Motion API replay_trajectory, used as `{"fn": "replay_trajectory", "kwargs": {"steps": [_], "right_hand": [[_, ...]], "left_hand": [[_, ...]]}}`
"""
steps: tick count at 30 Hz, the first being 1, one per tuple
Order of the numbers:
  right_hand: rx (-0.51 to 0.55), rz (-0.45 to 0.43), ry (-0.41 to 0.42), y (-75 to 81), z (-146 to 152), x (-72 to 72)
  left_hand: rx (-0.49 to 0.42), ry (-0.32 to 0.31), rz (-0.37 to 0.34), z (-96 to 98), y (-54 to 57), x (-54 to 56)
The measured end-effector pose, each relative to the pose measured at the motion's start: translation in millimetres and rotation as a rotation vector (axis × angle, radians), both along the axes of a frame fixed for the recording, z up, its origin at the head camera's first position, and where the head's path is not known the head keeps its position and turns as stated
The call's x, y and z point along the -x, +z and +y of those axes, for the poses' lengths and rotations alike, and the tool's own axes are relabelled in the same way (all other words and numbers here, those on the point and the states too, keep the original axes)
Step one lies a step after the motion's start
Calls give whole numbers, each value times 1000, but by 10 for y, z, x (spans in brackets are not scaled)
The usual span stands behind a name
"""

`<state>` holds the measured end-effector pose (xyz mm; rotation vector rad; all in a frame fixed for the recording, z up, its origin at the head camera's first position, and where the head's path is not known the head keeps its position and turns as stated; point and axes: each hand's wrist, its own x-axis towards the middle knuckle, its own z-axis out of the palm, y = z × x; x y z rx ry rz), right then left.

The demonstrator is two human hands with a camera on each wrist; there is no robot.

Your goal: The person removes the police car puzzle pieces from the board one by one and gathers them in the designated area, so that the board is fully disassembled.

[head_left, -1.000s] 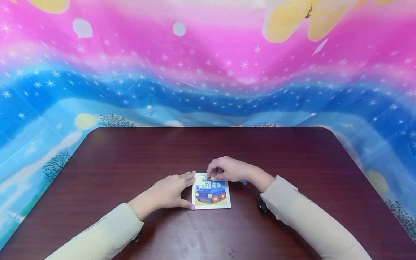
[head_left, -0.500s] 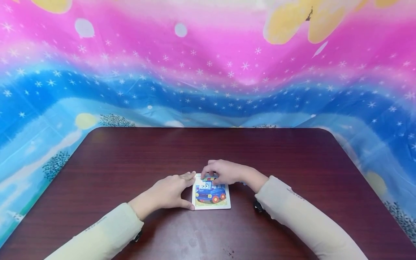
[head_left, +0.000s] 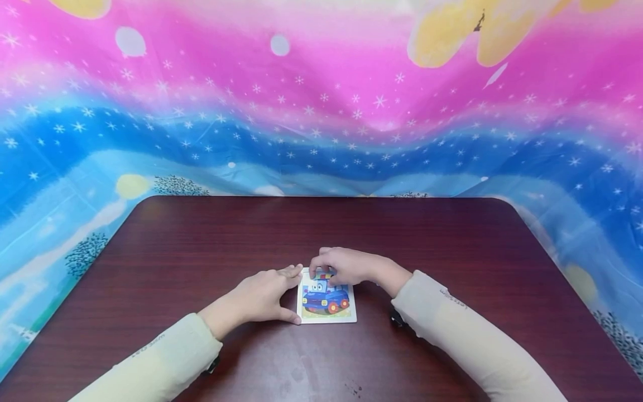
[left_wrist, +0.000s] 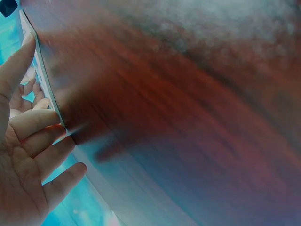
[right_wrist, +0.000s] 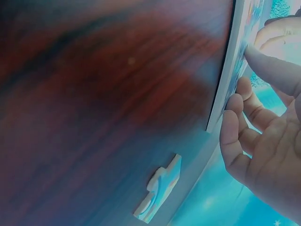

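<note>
A small square picture puzzle [head_left: 326, 304] of a blue cartoon car in a white frame lies flat on the table. My left hand [head_left: 258, 296] steadies its left edge: in the head view the thumb touches the near corner and the fingers the far corner. My right hand [head_left: 346, 265] bends over the far side, thumb and fingertips apart on the picture. In the right wrist view, the fingertips [right_wrist: 243, 87] rest along its face. Whether a single piece is between them is hidden. A loose puzzle piece [right_wrist: 160, 188] lies on the table beside the frame.
The dark reddish-brown table [head_left: 226, 229] extends around the puzzle on all sides. Behind it hangs a pink and blue printed cloth [head_left: 321, 111]. Small dark marks [head_left: 354, 389] show near the front.
My right hand has shifted slightly left and nearer over the top of the picture, and then barely moved. The left hand and the frame have stayed in place.
</note>
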<state>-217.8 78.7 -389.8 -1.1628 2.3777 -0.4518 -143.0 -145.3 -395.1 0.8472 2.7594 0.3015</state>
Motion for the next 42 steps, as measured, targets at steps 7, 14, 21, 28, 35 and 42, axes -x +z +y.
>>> {"fn": "replay_trajectory", "kwargs": {"steps": [7, 14, 21, 28, 35, 42], "right_hand": [[-1, -10, -11, -4, -16, -20], [16, -27, -25, 23, -24, -48], [65, -53, -65, -23, 39, -15], [142, -84, -92, -23, 82, 18], [196, -88, -102, -8, 89, 24], [218, -103, -109, -14, 99, 21]], "left_hand": [[11, 3, -1, 5, -2, 0], [11, 12, -12, 2, 6, 0], [23, 17, -17, 0, 0, -4], [22, 22, -20, -5, -4, -1], [19, 17, -23, 0, -5, 4], [12, 11, -21, -1, -4, 11]]}}
